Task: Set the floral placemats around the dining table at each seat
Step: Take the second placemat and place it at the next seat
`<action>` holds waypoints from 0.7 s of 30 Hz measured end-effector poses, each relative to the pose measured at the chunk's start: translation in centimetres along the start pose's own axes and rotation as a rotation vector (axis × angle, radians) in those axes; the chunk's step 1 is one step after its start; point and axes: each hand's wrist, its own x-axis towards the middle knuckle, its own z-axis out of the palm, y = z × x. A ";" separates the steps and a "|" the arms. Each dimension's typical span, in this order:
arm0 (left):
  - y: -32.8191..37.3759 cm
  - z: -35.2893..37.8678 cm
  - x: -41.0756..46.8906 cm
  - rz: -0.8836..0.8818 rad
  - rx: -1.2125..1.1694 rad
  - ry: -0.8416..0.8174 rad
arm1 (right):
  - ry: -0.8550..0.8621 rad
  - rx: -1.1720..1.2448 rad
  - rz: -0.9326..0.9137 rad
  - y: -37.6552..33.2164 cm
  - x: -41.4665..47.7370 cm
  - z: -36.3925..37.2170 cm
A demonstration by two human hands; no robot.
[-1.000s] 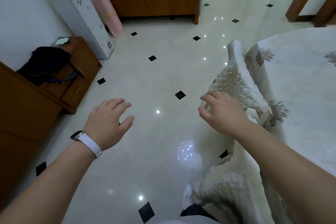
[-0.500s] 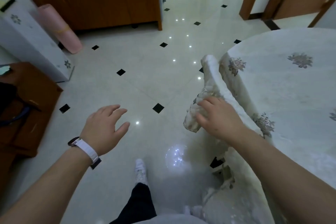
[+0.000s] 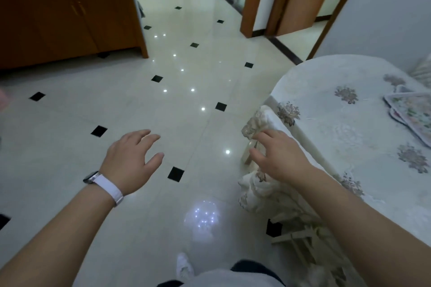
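The view has swung right along the counter [image 3: 326,128], so the stacked floral placemats [image 3: 410,112] now show at its far right edge, well apart from both hands. The left hand [image 3: 133,161] stays over the floor [image 3: 186,91], fingers released. The right hand [image 3: 279,158] still curves over the chair cover [image 3: 263,119]; whether its fingers grasp it, I cannot tell.

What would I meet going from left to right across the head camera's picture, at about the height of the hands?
White-strapped watch → left hand → black floor tile → right hand → cloth-covered table → stack of floral placemats at the right edge.
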 end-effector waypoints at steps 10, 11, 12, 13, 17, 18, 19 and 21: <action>-3.3 0.2 14.7 0.193 -0.017 -0.053 | 0.005 -0.057 0.144 -0.8 9.3 -1.0; -3.6 0.6 16.5 0.202 -0.014 -0.062 | 0.002 -0.053 0.153 -0.5 10.8 -0.7; -3.9 1.0 18.3 0.209 -0.011 -0.073 | 0.004 -0.047 0.161 -0.2 12.4 -0.4; -4.1 1.3 20.0 0.216 -0.005 -0.084 | 0.009 -0.038 0.170 0.2 14.0 0.0; -4.6 2.2 28.3 0.247 0.047 -0.128 | 0.014 0.040 0.215 2.5 21.3 1.4; -4.5 2.2 30.5 0.248 0.054 -0.137 | 0.006 0.064 0.226 3.1 23.3 1.5; -4.4 2.0 32.7 0.246 0.057 -0.144 | -0.005 0.080 0.235 3.7 25.2 1.5; -4.0 1.6 36.9 0.253 0.063 -0.154 | -0.016 0.092 0.250 4.8 28.5 1.1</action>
